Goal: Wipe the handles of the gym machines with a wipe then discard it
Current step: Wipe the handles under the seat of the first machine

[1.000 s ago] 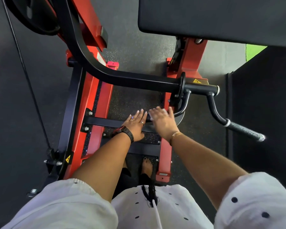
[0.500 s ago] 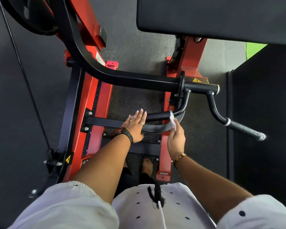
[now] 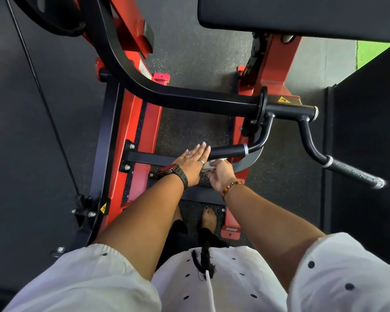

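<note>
Fingers [image 3: 200,147] of the left hand [image 3: 190,164] lie straight and close together, flat over the near end of the black handle [image 3: 229,151]. Just beside it, the right hand [image 3: 222,174] curls under that handle, pinching a crumpled white wipe [image 3: 209,165] against its underside.

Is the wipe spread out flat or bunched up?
Bunched up. The wipe shows only as a small crumpled white wad in the right hand, just under the handle.

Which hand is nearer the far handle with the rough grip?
Right. The right hand holds the wipe under the near handle; the left hand lies farther from the far handle.
</note>
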### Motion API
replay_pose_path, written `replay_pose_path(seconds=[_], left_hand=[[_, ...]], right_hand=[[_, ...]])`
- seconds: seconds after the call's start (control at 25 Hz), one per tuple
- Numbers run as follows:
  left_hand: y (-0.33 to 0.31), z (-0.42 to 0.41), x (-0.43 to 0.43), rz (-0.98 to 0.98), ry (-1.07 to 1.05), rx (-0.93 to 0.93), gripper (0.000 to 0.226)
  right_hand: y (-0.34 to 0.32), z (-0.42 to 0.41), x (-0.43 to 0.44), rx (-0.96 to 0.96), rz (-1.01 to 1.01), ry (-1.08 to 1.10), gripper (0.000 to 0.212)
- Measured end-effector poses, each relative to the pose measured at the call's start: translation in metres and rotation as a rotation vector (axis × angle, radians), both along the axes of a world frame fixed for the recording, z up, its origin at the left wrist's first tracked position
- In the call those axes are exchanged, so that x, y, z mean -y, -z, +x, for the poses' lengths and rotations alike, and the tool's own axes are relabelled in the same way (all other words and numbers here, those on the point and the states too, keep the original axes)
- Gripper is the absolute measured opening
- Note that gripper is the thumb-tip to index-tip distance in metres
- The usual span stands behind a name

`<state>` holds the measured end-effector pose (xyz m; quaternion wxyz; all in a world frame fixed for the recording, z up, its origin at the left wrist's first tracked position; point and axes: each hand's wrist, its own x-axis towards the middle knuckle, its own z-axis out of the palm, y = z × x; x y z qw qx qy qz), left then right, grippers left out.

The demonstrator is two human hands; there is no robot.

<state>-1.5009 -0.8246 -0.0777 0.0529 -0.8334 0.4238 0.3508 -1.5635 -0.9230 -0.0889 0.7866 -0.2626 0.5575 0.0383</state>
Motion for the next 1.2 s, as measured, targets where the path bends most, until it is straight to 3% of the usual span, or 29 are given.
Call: replay_pose_path(seconds=[0.16,0.24,0.36,0.44,0.52,0.64,0.72,0.8,0.88,0.92,1.12,1.2], left_hand=[[0.0,0.002,0.002,-0.034,-0.031,-0.058,0.083],[-0.001,0.005,0.003,-0.154,-0.226,-0.179,0.075],[-0.001,0.002,0.003,-0.465,-0.982,-0.45,0.061],[0.002,0.001,0.002,-0.612,-1.516,-0.692,0.052],[0.006,0.0,0.001,-0.691,-1.781,-0.933,0.055],[0.005,0.005,-0.004,-0.748,-1.847,-1.079,0.067],[0.003,0.009,-0.006,-0.76,-1.864,-1.132,0.075],[-0.002,0.013,-0.006,-0.756,-1.871,-1.148,0.08],[-0.004,0.015,-0.006,-0.746,-1.881,-1.117,0.082],[-0.005,0.016,-0.006,-0.736,-1.887,-1.132,0.082],[-0.007,0.017,-0.01,-0.741,-1.852,-1.239,0.086],[-0.007,0.017,-0.009,-0.708,-1.852,-1.176,0.084]], right_hand=[[-0.006,-0.002,-0.007,0.046,0.026,-0.096,0.023],[-0.013,-0.009,0.0,-0.023,-0.131,-0.242,0.023],[-0.017,-0.026,0.016,-0.198,-0.812,-0.502,0.021],[-0.023,-0.031,0.021,-0.057,-1.107,-0.568,0.023],[-0.02,-0.027,0.023,0.085,-1.3,-0.728,0.038],[-0.012,-0.012,0.02,0.294,-1.621,-1.152,0.052],[-0.002,-0.011,0.017,0.478,-1.843,-1.527,0.049],[0.005,-0.01,0.014,0.412,-1.885,-1.752,0.049],[0.005,0.002,0.008,0.146,-1.803,-1.777,0.054],[0.004,0.008,0.005,0.108,-1.778,-1.777,0.055],[-0.003,-0.005,0.026,0.596,-2.019,-1.97,0.05],[-0.011,-0.014,0.047,0.535,-2.095,-1.861,0.045]])
